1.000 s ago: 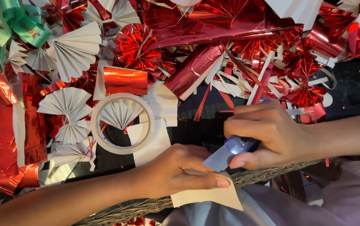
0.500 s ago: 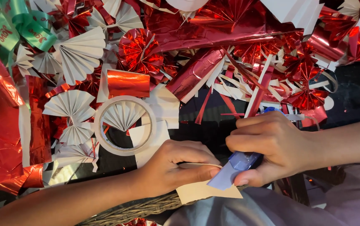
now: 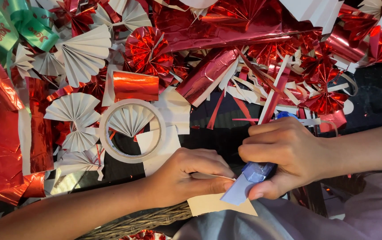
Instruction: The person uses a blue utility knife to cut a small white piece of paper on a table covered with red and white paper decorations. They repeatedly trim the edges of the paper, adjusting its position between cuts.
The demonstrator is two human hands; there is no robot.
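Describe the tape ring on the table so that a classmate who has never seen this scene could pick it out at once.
Start at the dark table heaped with red foil and white paper fans. Just above the left hand lies the flat, cream-coloured round roll of tape. It is the only hollow ring there, and a small white pleated paper fan shows through its middle.

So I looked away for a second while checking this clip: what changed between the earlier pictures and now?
Little changed. The left hand curled tighter onto the cream paper piece, fingers now bent over its top edge. The right hand kept its grip on the blue tool, whose pale tip sits lower against the paper. The tape ring, white paper fans and red foil stayed put.
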